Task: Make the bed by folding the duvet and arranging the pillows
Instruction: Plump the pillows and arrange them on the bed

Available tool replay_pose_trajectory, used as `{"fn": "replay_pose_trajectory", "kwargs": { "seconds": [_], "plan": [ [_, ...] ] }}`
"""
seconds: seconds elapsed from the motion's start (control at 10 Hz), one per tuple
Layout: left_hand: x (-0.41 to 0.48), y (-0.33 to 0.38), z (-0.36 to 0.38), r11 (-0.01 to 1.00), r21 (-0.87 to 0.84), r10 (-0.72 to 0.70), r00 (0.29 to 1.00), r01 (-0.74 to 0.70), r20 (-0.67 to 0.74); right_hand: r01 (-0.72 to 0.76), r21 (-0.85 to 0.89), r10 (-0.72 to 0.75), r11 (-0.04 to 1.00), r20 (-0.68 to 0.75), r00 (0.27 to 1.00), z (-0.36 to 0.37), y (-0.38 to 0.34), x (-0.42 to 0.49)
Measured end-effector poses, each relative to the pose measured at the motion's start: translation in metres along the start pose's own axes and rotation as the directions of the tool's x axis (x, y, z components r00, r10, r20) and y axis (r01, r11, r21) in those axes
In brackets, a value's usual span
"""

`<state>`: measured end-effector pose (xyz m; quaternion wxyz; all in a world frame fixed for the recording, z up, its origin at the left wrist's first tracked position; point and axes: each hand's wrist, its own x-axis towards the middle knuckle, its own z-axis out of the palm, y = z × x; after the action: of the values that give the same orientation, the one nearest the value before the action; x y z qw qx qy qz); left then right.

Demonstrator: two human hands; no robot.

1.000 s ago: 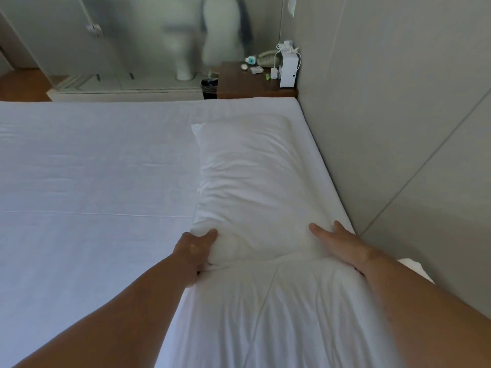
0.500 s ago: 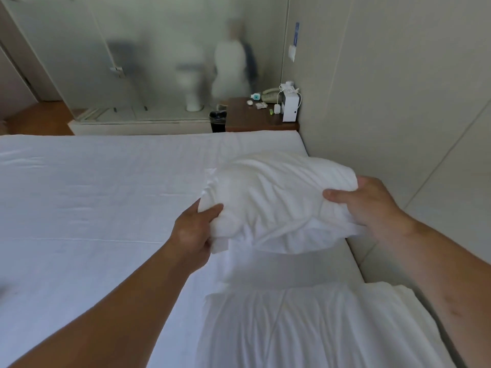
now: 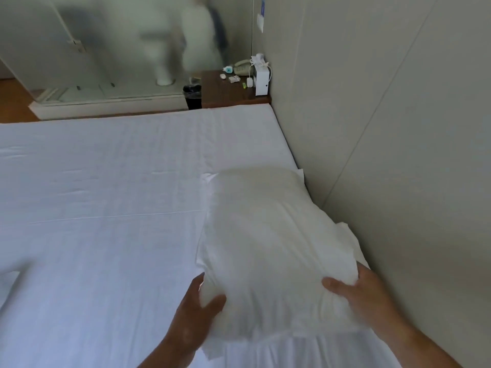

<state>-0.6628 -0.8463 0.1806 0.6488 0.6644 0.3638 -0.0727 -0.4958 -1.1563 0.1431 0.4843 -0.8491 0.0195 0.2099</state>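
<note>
On the white-sheeted bed (image 3: 106, 208), the left hand (image 3: 196, 309) at six o'clock curls round the pillow's (image 3: 265, 235) near-left corner. The right hand (image 3: 364, 296) at five o'clock pinches its near-right edge. Gripping both corners probably helps square the pillow, at four o'clock, beside the wall (image 3: 398, 128).

The single head view looks forward and down, close over the bed (image 3: 106, 208), toward the wall (image 3: 398, 128).

Bare forearms (image 3: 170, 349) — uncovered as far as the view reaches — with a bare left hand (image 3: 196, 312) and right hand (image 3: 366, 298).
</note>
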Motion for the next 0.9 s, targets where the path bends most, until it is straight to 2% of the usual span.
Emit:
{"fn": "replay_pose_trajectory", "kwargs": {
  "seconds": [0.1,0.2,0.3,0.4,0.5,0.6,0.7,0.8,0.9],
  "plan": [
    [-0.005,0.022,0.003,0.991,-0.127,0.046,0.998,-0.040,0.046,0.064,-0.069,-0.069,0.996,-0.068,0.995,0.003,-0.057,-0.011],
    [-0.041,0.047,-0.001,0.973,-0.122,0.197,0.980,-0.198,-0.019,0.157,-0.094,-0.172,0.983,-0.183,0.968,-0.008,-0.100,-0.038],
    [-0.101,0.054,-0.011,0.940,-0.121,0.323,0.946,-0.320,0.007,0.202,-0.119,-0.228,0.972,-0.272,0.935,-0.037,-0.117,-0.103],
    [-0.159,0.013,-0.012,0.950,0.067,0.300,0.952,-0.304,0.055,0.123,-0.114,-0.150,0.986,-0.269,0.952,-0.052,-0.092,-0.185],
    [-0.182,-0.058,-0.019,0.968,0.223,0.079,0.982,-0.117,0.170,-0.115,-0.134,0.079,0.984,-0.244,0.967,-0.039,-0.029,-0.243],
    [-0.170,-0.122,-0.028,0.933,0.353,-0.186,0.939,0.076,0.288,-0.333,-0.257,0.343,0.907,-0.005,0.939,-0.031,0.042,-0.257],
    [-0.148,-0.129,-0.033,0.933,0.341,-0.209,0.943,0.113,0.260,-0.311,-0.400,0.405,0.862,0.177,0.897,-0.042,0.055,-0.227],
    [-0.111,-0.092,-0.033,0.986,-0.064,-0.151,0.987,0.154,0.054,-0.252,-0.246,0.315,0.936,0.265,0.911,-0.051,0.025,-0.179],
    [-0.068,-0.044,-0.018,0.979,-0.083,-0.186,0.982,0.188,0.025,-0.326,-0.100,0.340,0.940,0.209,0.917,-0.046,-0.006,-0.134]
  ]
}}
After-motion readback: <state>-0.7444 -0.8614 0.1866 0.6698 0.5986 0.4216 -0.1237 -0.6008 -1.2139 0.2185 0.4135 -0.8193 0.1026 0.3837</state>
